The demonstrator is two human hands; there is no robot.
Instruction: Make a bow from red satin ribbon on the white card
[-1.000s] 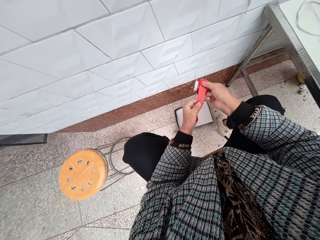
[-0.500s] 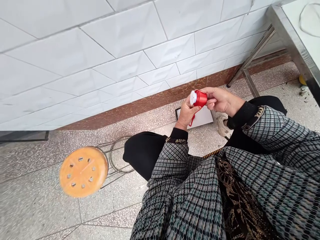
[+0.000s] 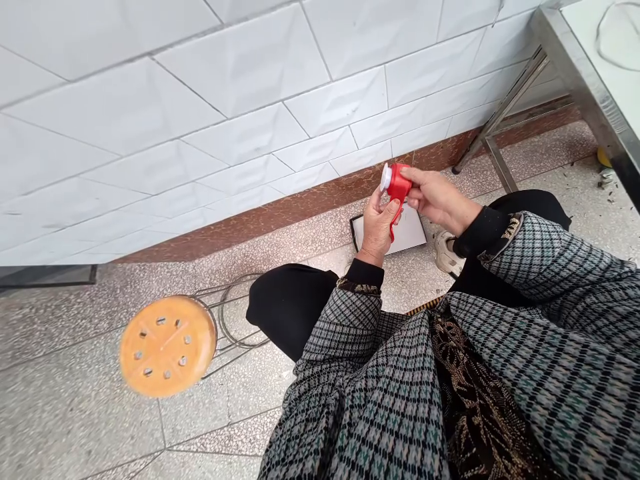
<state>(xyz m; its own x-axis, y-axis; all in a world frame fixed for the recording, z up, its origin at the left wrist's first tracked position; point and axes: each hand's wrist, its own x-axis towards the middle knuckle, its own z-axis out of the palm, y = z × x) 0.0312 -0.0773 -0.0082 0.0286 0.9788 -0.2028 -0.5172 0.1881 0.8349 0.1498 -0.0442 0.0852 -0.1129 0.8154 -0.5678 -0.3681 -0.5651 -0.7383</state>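
Observation:
Both my hands hold a small red plastic gadget in front of me. It has a white round disc on its left end and a narrow red arm pointing down; I cannot make out its exact kind. My left hand closes on it from below, thumb against the red arm, fingers by the white disc. On the right side, my right hand grips the red body, thumb on top. Below the hands, a dark-rimmed box or tray with a white surface lies on the floor, partly hidden by them.
An orange round stool with wire legs lies on its side at the left. A white tiled wall runs ahead. A metal-framed table stands at the right. My black-clad knee and shoe are close by.
The red gadget has been turned in my hands, so its red arm and side now show and the white disc is seen more edge-on. Both hands have shifted their grip slightly.

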